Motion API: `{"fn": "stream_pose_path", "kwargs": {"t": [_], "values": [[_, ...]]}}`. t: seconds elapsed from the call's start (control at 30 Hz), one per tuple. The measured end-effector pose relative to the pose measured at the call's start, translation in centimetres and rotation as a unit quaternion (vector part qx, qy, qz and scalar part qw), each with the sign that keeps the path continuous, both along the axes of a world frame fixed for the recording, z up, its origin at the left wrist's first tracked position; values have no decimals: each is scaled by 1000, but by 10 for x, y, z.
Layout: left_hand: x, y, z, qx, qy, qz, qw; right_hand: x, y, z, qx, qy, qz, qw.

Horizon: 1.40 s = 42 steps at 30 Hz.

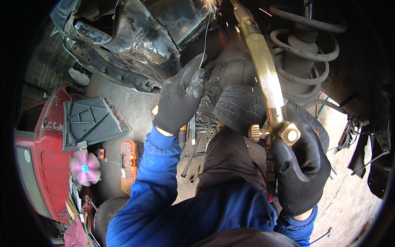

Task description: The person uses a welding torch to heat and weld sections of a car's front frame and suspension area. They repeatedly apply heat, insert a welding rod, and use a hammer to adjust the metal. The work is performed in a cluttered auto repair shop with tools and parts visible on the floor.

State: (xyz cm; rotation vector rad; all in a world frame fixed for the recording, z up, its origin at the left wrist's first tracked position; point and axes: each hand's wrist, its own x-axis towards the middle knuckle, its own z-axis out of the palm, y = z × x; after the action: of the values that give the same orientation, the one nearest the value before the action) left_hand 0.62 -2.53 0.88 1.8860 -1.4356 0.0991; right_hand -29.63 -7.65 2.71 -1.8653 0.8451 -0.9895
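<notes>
Floored in grey concrete point(138, 105); edged at upper left with dark brickwork point(43, 74); brightly lit toward lower right.

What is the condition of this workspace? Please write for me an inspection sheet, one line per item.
Surface: grey floor, brightly lit at right.
Things in hand: thin wire; brass torch, its tip out of view.
Clutter: loose tools, orange tool case, dark panel.
Grips: left grip pinches the wire; right grip holds the torch near its knobs; both gloved.
Cables: red hose below the torch; pale cord near the pink fan.
Surroundings: scorched sheet metal, tyre, coil spring, red vehicle body; sparks near the top edge.
</notes>
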Motion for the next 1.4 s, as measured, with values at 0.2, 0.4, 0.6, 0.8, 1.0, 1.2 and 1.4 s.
{"fn": "stream_pose_path", "kwargs": {"t": [0.2, 0.4, 0.6, 0.8, 1.0, 1.2, 1.4], "values": [[-1, -1, 1, -6, -3, -1, 1000, 0, 0, -1, 16, 11, 0, 1000], [-2, 0, 2, -7, -13, 6, 1000, 4, -1, 6, -45, 26, -9, 999], [-2, -1, 3, -7, 6, 5, 1000, 4, 6, 12, 115, -14, -16, 993], [-4, 0, 3, -2, 4, 7, 1000, 3, 3, 6, 6, -5, -9, 1000], [-4, 1, 3, 9, 28, 9, 1000, -3, 9, 9, 93, 9, -18, 995], [-6, 0, 5, -2, 11, 2, 1000, -4, 8, 6, 54, 40, -20, 998], [-6, 1, 4, 4, 3, 8, 1000, -5, 6, 4, 13, 47, -19, 999]]}}
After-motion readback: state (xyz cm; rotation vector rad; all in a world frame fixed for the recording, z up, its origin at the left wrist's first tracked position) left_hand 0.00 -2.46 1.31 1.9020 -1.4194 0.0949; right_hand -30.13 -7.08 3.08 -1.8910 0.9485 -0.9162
